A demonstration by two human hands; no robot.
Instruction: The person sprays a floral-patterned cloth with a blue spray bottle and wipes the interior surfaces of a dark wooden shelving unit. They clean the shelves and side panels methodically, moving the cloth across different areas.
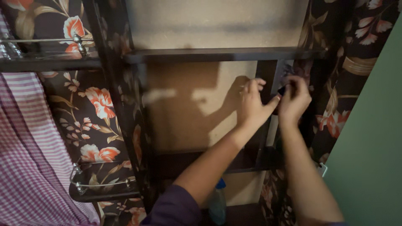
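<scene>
Both my hands are raised to the dark upright post of a wall shelf unit, just under its upper shelf. My left hand rests against the post with its fingers curled at the top and the thumb stretched right. My right hand is bunched beside it, fingers pinched around a small dark thing at the post. What that thing is cannot be made out. The two hands touch at the thumb.
A lower dark shelf runs below my forearms. Floral-patterned panels flank the unit, with small railed side shelves at left. A pink checked cloth hangs far left, a green wall stands right, and a blue-capped bottle sits below.
</scene>
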